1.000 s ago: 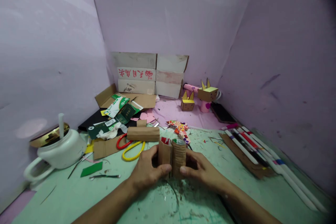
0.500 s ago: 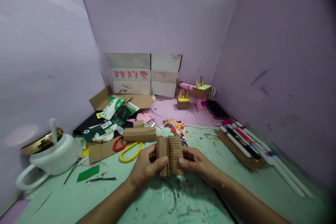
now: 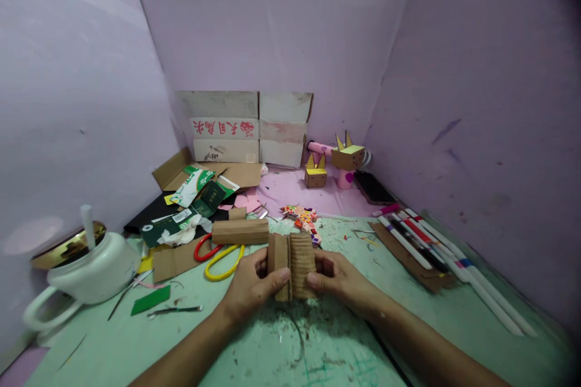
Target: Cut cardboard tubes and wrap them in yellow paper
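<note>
Between my two hands is a small folded piece of cardboard (image 3: 301, 266), held upright above the green tabletop. Its left part is smooth and brown; the right part shows corrugated ridges, with a dark gap between them. My left hand (image 3: 256, 281) grips the left edge, thumb across the front. At the right edge my right hand (image 3: 338, 278) pinches the ridged part, its thumb on the front face. Fingers behind the cardboard are hidden. Just beyond it lie a folded brown cardboard strip (image 3: 240, 231) and scissors (image 3: 224, 263) with red and yellow handles.
A white mug (image 3: 93, 272) with a gold lid stands at left. Paper and cardboard scraps (image 3: 181, 236) pile behind it. Markers (image 3: 422, 242) lie at right beside a phone (image 3: 374, 187). Small cardboard animal heads (image 3: 315, 176) stand at the back. Lilac walls enclose the table.
The whole view has shifted slightly, with things appearing a little further left. Both hands keep the same hold on the cardboard, which looks unchanged.
</note>
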A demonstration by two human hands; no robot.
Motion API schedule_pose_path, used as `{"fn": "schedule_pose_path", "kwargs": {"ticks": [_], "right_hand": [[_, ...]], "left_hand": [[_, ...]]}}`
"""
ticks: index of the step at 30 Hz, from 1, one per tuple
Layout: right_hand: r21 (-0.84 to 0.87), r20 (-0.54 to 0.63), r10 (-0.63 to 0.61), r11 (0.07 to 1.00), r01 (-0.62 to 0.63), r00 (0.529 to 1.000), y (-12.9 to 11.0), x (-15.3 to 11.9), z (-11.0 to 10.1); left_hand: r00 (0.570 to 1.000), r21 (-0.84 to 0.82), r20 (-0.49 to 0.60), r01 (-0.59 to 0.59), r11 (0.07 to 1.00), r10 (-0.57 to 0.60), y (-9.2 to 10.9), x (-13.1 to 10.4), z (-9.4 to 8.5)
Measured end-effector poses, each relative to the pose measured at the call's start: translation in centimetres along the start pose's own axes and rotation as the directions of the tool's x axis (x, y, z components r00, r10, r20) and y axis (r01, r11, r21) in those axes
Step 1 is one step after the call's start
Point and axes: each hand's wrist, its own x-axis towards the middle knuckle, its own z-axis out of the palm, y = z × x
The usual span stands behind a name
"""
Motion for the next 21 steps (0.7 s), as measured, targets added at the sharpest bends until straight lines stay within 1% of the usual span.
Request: {"fn": "schedule_pose_path", "kwargs": {"ticks": [3,6,8,9,11,13,15,17,19,21], "right_hand": [[0.027,-0.050,0.012,1.000,-0.011,0.999,0.0,0.1,-0.1],[0.063,-0.126,-0.026,0.997,0.035,0.992,-0.3,0.2,-0.4],[0.149,-0.201,-0.046,0.986,0.077,0.978,-0.7,0.2,-0.8],[0.222,-0.250,-0.032,0.971,0.090,0.968,-0.9,0.2,-1.1],[0.381,-0.344,0.043,0.919,0.097,0.938,-1.3,0.3,-1.8],[0.484,-0.418,0.123,0.868,0.106,0.900,-1.6,0.4,-2.5],[0.520,-0.471,0.159,0.844,0.128,0.868,-1.9,0.5,-3.2],[0.532,-0.500,0.175,0.835,0.142,0.848,-2.0,0.6,-3.7],[0.542,-0.522,0.186,0.826,0.154,0.832,-2.2,0.7,-3.9],[0.547,-0.534,0.193,0.821,0.163,0.823,-2.3,0.6,-4.1]], "left_hand": [[0.999,-0.048,-0.031,0.012,0.999,-0.014,0.1,-0.1,0.2],[0.994,-0.072,-0.107,0.005,0.997,-0.013,0.1,-0.1,0.2],[0.989,-0.066,-0.148,0.007,0.998,-0.016,0.1,-0.1,0.2],[0.987,-0.060,-0.157,0.014,0.998,-0.023,0.1,-0.1,0.2],[0.987,-0.043,-0.157,0.034,0.999,-0.040,0.2,-0.1,0.2],[0.989,-0.022,-0.137,0.048,0.999,-0.051,0.3,-0.1,0.3],[0.994,0.002,-0.093,0.051,0.999,-0.051,0.4,-0.2,0.4],[0.999,0.043,-0.024,0.046,0.998,-0.045,0.4,-0.4,0.5],[0.999,0.151,0.044,0.022,0.988,-0.029,0.3,-0.5,0.5],[0.996,0.347,0.085,-0.020,0.938,-0.010,0.3,-0.8,0.7]]}}
